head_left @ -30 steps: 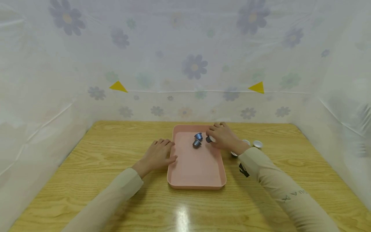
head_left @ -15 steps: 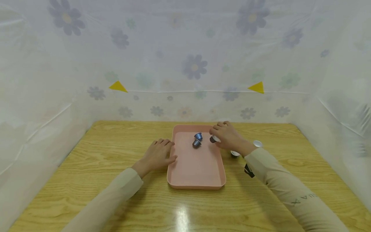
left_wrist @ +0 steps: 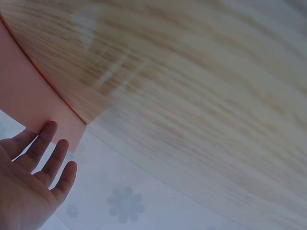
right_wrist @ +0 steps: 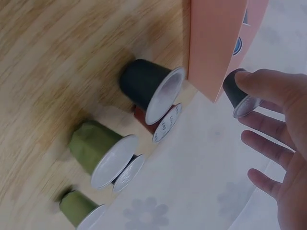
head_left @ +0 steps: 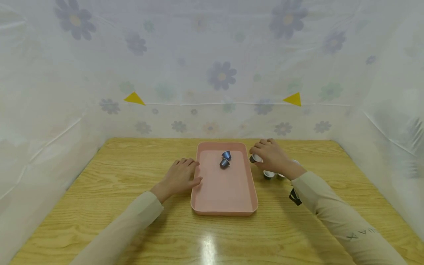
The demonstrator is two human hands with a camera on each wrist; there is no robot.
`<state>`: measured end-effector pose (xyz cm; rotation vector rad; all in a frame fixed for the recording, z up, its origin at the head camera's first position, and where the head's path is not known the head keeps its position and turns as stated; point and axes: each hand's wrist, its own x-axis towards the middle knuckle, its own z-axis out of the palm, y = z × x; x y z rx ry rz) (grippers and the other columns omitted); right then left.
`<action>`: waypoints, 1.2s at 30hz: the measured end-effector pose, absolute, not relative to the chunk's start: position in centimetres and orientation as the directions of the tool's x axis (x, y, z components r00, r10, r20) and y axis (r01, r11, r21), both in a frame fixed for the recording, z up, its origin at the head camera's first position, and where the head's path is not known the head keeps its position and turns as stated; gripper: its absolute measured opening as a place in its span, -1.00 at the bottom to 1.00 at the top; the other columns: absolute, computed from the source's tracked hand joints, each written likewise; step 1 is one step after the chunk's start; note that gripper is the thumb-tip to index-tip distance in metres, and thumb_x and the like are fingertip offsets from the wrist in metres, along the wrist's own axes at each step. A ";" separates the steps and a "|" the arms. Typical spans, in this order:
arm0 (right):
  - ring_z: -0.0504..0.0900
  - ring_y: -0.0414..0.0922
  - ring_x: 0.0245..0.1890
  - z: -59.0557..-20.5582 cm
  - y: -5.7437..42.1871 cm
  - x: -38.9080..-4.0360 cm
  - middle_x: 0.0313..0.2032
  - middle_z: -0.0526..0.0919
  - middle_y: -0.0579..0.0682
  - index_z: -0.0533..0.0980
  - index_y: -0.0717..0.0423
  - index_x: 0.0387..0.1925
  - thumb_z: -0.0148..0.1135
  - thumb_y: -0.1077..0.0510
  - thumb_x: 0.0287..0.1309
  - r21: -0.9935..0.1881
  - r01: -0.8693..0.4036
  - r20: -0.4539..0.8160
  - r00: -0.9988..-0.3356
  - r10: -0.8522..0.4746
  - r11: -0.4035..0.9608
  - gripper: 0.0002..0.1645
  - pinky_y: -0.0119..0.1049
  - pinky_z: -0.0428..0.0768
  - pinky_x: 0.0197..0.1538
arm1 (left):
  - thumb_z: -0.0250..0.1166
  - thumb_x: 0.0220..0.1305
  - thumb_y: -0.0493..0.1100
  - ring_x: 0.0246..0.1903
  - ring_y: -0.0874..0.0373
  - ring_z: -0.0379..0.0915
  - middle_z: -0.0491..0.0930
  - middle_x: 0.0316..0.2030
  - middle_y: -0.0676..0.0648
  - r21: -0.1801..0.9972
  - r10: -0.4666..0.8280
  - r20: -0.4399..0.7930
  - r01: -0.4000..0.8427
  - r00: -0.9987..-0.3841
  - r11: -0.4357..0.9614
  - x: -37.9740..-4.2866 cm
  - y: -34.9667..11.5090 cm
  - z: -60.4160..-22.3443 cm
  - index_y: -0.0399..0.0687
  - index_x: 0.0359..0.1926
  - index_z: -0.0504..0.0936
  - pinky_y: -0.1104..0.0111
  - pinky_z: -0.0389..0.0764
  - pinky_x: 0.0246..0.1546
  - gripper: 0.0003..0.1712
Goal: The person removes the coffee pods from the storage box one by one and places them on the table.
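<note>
A dark coffee capsule [right_wrist: 236, 93] with a silvery rim is pinched between the thumb and fingers of my right hand [head_left: 271, 156], just outside the right rim of the pink tray [head_left: 225, 198]. My left hand [head_left: 179, 176] is at the tray's left rim, its fingers relaxed; in the left wrist view the fingertips are against the outer wall. Inside the tray, toward the back, a blue capsule [head_left: 226, 155] and a dark grey-blue capsule [head_left: 224, 163] lie side by side.
Right of the tray, several used-looking capsules lie on the wooden table [head_left: 149, 235]: a dark one [right_wrist: 146, 86], olive-green ones [right_wrist: 96, 148] and a reddish-brown one [right_wrist: 165, 122], some partly hidden. Flower-patterned sheeting [head_left: 222, 48] encloses the table's back and sides.
My right hand has moved rightward from above the tray to outside its right rim, still pinching the dark capsule. The left hand and the two capsules in the tray have stayed put.
</note>
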<state>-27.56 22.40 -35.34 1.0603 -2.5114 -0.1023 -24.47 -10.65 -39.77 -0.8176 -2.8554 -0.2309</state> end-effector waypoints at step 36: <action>0.49 0.04 -0.14 -36.8 29.7 -25.5 -0.22 0.61 0.03 0.58 0.07 -0.17 0.39 0.11 -0.19 0.109 -0.542 0.292 -0.784 -0.548 0.833 -0.59 0.12 0.37 -0.04 | 0.13 0.16 0.19 0.07 -0.04 0.34 0.46 0.05 -0.08 0.105 0.512 0.195 0.537 -0.837 0.837 -24.4 -10.6 -39.8 -0.08 0.10 0.47 0.04 0.34 0.08 -0.40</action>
